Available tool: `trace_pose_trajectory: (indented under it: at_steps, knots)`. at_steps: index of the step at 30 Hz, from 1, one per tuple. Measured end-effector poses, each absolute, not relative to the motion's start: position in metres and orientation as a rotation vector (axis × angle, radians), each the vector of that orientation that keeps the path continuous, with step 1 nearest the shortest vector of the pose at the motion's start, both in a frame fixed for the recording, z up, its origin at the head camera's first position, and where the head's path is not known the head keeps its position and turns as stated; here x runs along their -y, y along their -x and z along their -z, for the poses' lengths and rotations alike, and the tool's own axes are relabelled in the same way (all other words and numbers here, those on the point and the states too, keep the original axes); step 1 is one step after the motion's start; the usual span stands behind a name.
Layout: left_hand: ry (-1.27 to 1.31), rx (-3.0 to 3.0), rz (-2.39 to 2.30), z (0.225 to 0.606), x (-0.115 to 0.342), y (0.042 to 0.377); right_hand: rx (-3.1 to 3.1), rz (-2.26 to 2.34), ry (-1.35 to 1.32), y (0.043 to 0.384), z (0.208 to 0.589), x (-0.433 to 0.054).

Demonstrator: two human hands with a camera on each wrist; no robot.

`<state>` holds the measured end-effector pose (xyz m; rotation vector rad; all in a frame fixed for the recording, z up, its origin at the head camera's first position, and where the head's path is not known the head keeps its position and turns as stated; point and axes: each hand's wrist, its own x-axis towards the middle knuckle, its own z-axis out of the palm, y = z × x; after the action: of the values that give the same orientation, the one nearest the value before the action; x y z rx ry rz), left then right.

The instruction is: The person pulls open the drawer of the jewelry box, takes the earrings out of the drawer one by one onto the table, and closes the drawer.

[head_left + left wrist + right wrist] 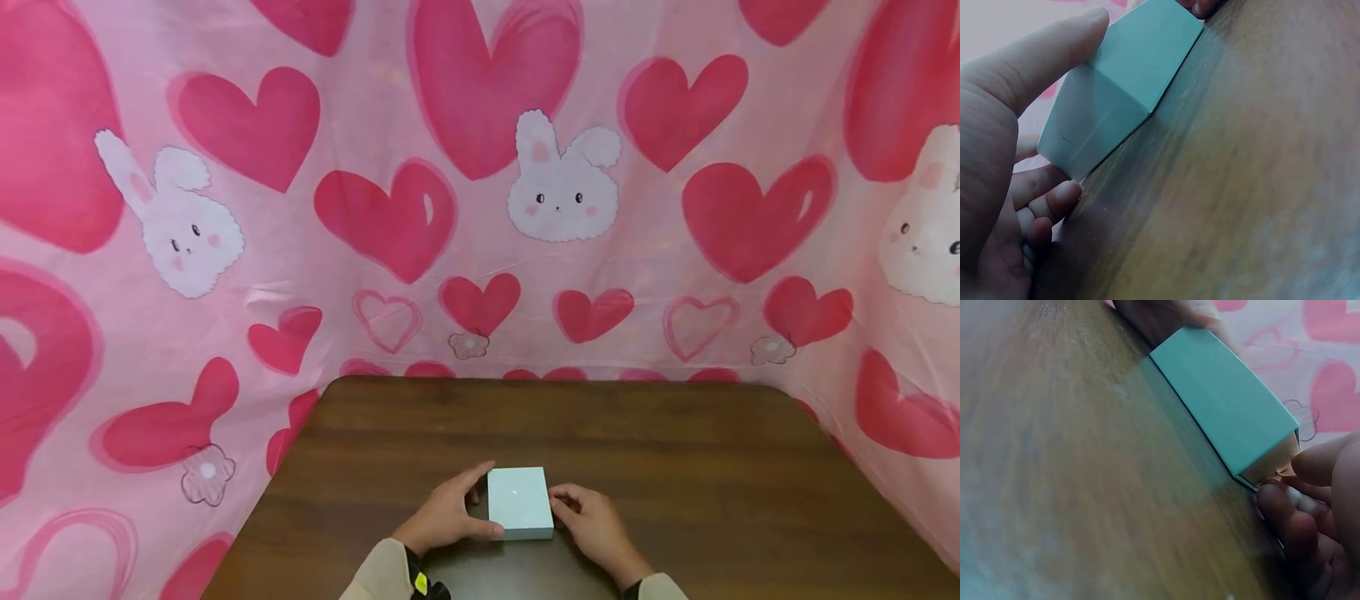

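Note:
A small square slide-out box (517, 497), pale mint on top, lies flat on the brown table. My left hand (447, 510) grips its left side, the thumb at the near edge and the fingers toward the far corner. In the left wrist view, the box's plain green sides (1147, 56) meet at a corner close to the thumb. My right hand (594, 523) is at the right side. There, in the right wrist view, a tan inner end (1272, 461) is exposed within the green cover (1222, 400). Thumb and forefinger pinch a small tab on that end, partly hidden by the fingertips.
The wooden table (675, 450) has rounded far corners and extends around the box on all sides. Behind and beside it hangs a pink cloth (600, 275) printed with hearts and rabbits. A dark band with a yellow patch (420, 581) circles the left wrist.

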<state>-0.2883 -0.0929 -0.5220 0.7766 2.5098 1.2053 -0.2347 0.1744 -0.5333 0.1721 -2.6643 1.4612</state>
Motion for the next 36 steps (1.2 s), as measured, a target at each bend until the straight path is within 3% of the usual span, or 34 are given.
trace_pose_trajectory:
  at_steps: [17, 36]
  knots:
    - [-0.757, -2.483, -1.219, 0.539, 0.092, 0.279, 2.674, -1.492, -0.141, 0.224, 0.542, -0.176]
    - [-0.749, -2.525, -1.211, 0.527, 0.089, 0.288, 2.648, -1.460, -0.151, 0.237, 0.536, -0.177]
